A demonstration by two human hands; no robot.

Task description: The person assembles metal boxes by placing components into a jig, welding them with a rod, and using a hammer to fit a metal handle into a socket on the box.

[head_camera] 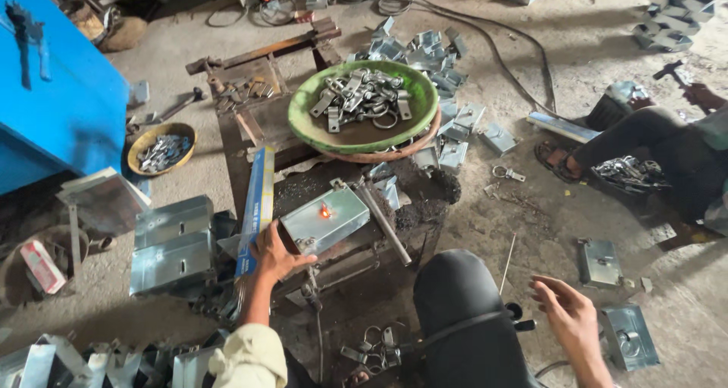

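The left hand [274, 255] grasps the near end of the metal box [324, 219], hiding its edge. The right hand [570, 318] hangs released, apart from that box. A glowing spot [325, 211] on the lid is hard to make out.

We're seeing the galvanized metal box [324, 220] lying flat near the workbench's [425, 206] front left corner, a red-hot spot glowing on its top face.
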